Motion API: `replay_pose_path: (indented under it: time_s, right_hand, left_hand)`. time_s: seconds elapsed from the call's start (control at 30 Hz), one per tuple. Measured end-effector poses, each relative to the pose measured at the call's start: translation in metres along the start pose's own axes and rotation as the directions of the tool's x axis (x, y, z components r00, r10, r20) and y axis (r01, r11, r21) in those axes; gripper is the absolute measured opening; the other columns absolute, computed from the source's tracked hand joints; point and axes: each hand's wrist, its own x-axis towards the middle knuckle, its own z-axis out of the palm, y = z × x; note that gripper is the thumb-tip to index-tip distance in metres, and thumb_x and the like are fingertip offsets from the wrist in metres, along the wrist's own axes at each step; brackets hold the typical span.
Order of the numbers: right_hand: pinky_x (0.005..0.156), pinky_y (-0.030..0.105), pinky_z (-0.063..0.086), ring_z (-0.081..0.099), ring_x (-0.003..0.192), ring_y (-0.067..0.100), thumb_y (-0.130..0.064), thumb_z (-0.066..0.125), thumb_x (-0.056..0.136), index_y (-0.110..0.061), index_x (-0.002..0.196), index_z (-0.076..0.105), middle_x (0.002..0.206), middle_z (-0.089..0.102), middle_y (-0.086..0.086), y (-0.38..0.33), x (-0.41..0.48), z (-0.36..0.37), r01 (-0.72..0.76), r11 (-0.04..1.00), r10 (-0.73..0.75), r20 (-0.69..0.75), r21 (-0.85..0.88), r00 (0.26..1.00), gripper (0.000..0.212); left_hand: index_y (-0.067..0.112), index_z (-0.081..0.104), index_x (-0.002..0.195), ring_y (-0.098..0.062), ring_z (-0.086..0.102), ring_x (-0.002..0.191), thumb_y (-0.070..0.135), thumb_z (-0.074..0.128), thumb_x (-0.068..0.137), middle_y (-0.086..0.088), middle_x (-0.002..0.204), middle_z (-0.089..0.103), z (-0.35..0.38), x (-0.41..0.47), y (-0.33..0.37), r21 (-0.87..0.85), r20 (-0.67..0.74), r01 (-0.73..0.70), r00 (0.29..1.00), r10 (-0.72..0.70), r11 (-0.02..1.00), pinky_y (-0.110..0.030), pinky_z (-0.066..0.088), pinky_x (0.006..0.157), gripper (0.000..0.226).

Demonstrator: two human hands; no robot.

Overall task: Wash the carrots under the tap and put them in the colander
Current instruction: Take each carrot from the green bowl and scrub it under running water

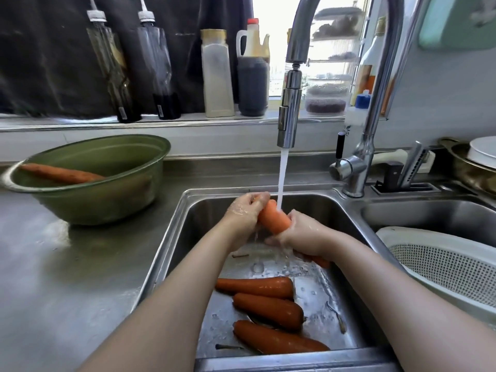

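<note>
Rinsing is under way: my left hand (243, 210) and right hand (303, 233) curl their fingers round one carrot (273, 220) under the running tap (288, 108), over the sink (204, 210). Next, I judge, it lifts right over the sink's edge into the colander (402, 232). Three carrots (268, 308) wait nearer in the basin, one more carrot (61, 173) in the far-left bowl (88, 205).

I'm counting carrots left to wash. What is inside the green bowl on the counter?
One carrot lies inside the green bowl, one end near the left rim. The bowl's near wall hides the bottom, so more there cannot be ruled out.
</note>
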Motion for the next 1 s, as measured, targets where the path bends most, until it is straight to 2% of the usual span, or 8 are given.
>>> replay_pose_path:
  time_s: [0.07,0.17,0.3,0.47,0.63,0.77,0.9,1.0]
  right_hand:
    - [0.047,0.029,0.048,0.059,0.051,0.015,-0.036,0.091,0.075,-0.011,0.117,0.058,0.081,0.063,0.011,0.005,-0.003,-0.006,0.013,0.998,-0.015,0.033,0.068,0.999,0.06]
    - [0.058,0.034,0.058,0.065,0.059,0.018,-0.032,0.091,0.077,-0.008,0.11,0.069,0.078,0.064,0.013,0.007,-0.008,-0.014,0.041,0.982,-0.048,0.031,0.183,0.998,0.047]
    - [0.063,0.034,0.06,0.069,0.067,0.026,-0.029,0.082,0.087,-0.005,0.093,0.07,0.078,0.068,0.015,0.005,-0.013,-0.019,0.097,0.97,-0.109,0.042,0.224,0.993,0.028]
    - [0.054,0.03,0.05,0.059,0.062,0.019,-0.028,0.062,0.102,-0.011,0.108,0.06,0.089,0.063,0.01,0.005,-0.013,-0.015,0.099,0.942,-0.158,0.162,0.322,0.974,0.018]
    - [0.044,0.022,0.04,0.048,0.054,0.013,-0.05,0.052,0.096,-0.007,0.117,0.055,0.085,0.058,0.009,-0.004,-0.013,-0.014,-0.066,0.824,-0.113,0.276,0.563,0.954,0.048]
    - [0.041,0.02,0.037,0.044,0.049,0.01,-0.057,0.036,0.102,-0.01,0.116,0.052,0.079,0.055,0.005,-0.011,-0.015,-0.009,-0.135,0.752,-0.151,0.367,0.645,0.918,0.052]
    - [0.04,0.022,0.037,0.043,0.044,0.012,-0.066,0.024,0.102,-0.013,0.107,0.054,0.071,0.049,0.003,-0.016,-0.016,-0.007,-0.163,0.757,-0.138,0.399,0.633,0.907,0.061]
    - [0.048,0.028,0.043,0.05,0.049,0.018,-0.066,0.026,0.104,-0.007,0.109,0.057,0.069,0.054,0.006,-0.013,-0.015,-0.004,-0.072,0.819,-0.121,0.295,0.569,0.948,0.067]
  left_hand:
    - [0.014,0.059,0.137,-0.035,0.062,0.125,0.024,0.059,0.102,-0.02,0.139,0.06,-0.014,0.004,-0.008,-0.211,0.182,0.047,0.983,-0.008,0.976,-0.052,0.049,0.109,0.036]
    - [0.014,0.051,0.148,-0.037,0.058,0.133,0.024,0.065,0.096,-0.022,0.146,0.056,-0.019,0.006,-0.013,-0.279,0.306,0.084,0.952,0.005,0.957,-0.054,0.044,0.114,0.054]
    - [0.022,0.058,0.141,-0.028,0.064,0.127,0.024,0.057,0.1,-0.013,0.137,0.066,-0.022,0.004,-0.013,-0.268,0.264,0.045,0.964,0.029,0.962,-0.043,0.048,0.111,0.041]
    - [0.025,0.061,0.141,-0.024,0.069,0.117,0.032,0.058,0.098,-0.01,0.131,0.07,-0.021,0.004,-0.016,-0.287,0.229,0.041,0.973,0.027,0.957,-0.037,0.052,0.102,0.043]
    - [0.025,0.056,0.145,-0.02,0.065,0.121,0.033,0.049,0.105,-0.005,0.133,0.07,-0.025,0.005,-0.015,-0.283,0.218,0.041,0.976,0.022,0.958,-0.038,0.046,0.107,0.042]
    - [0.019,0.051,0.147,-0.018,0.07,0.11,0.037,0.054,0.096,-0.007,0.126,0.071,-0.023,0.0,-0.01,-0.418,0.281,0.074,0.958,0.052,0.906,-0.034,0.055,0.094,0.054]
    - [0.014,0.054,0.147,-0.017,0.071,0.092,0.036,0.067,0.086,-0.01,0.12,0.069,-0.026,0.0,-0.009,-0.45,0.21,0.031,0.975,0.072,0.893,-0.033,0.058,0.08,0.066]
    - [0.013,0.063,0.134,-0.022,0.069,0.103,0.034,0.077,0.077,-0.01,0.119,0.07,-0.027,0.001,-0.01,-0.415,0.126,-0.017,0.989,0.076,0.91,-0.037,0.054,0.093,0.062]
